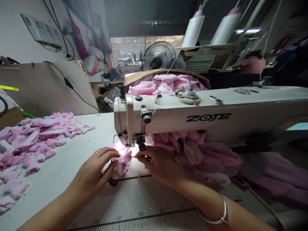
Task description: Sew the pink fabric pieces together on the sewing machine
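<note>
I'm watching the left hand and right hand, both half-open, pressing pink ruffled fabric under the ZOJE sewing machine, pink fabric pieces heaping alongside.

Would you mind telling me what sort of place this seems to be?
It looks like a garment sewing workshop: a ZOJE industrial sewing machine is set into a work table, thread cones stand above it, and pink fabric pieces lie heaped around it.

Left hand, right hand on pink fabric at ZOJE sewing machine
</note>
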Demonstrator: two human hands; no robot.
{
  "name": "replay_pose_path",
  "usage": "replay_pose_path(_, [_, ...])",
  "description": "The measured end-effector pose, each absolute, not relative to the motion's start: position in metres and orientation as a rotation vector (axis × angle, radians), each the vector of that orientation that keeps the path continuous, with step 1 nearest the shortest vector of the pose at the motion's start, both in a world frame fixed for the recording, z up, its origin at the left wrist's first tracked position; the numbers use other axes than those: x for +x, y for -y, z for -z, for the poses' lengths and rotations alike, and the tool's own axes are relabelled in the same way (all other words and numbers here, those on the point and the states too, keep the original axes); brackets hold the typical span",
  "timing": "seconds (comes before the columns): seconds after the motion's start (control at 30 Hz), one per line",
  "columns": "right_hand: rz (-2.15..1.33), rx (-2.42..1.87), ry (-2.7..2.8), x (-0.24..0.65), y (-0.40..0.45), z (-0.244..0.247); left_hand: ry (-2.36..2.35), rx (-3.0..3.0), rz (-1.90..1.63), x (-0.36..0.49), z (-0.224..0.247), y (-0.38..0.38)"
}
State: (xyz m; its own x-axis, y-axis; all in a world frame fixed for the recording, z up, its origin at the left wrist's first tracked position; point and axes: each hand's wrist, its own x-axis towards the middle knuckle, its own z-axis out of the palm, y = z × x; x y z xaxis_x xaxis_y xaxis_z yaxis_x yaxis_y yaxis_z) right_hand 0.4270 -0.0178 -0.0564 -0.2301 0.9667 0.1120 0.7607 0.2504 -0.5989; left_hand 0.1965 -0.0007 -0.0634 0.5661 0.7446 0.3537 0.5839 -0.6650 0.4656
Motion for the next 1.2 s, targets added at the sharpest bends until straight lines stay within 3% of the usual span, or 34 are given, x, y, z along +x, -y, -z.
replay_pose_path(0.13, [-0.509, -1.768, 2.105, 0.44, 0.009, 0.052, -0.995, 2.941, -0.593, 0.212, 0.052, -0.011])
replay_pose_path(0.33, [-0.608, -1.802, 2.113, 0.444, 0.006, 0.049, -1.066, 3.144, -0.337, 0.227, 0.077, -0.021])
replay_pose_path(0.77, [-0.758, -1.793, 2.01, 0.435, 0.001, 0.066, -1.179, 2.93, -0.588, 0.217, 0.099, -0.024])
replay_pose_path(1.2, [-0.453, -1.806, 2.113, 0.416, -0.005, 0.07, -1.214, 2.995, -0.589, 0.21, 0.105, -0.029])
